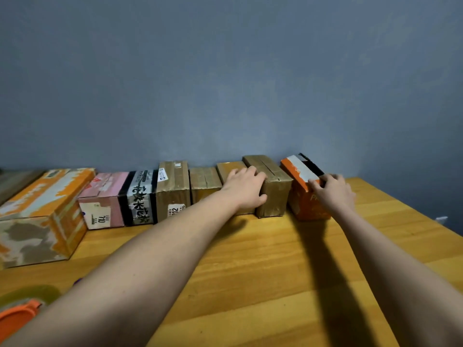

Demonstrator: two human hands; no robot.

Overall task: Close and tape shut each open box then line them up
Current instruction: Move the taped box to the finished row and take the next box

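Two bare forearms, no sleeves in view; left hand (246,187) and right hand (334,192) both uncovered, without gloves, rings, watch or wristband; fingers (316,183) short-nailed and plain.

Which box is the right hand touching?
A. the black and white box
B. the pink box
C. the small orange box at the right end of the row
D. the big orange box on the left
C: the right hand grips the small orange box at the row's right end, while the left hand rests on brown boxes.
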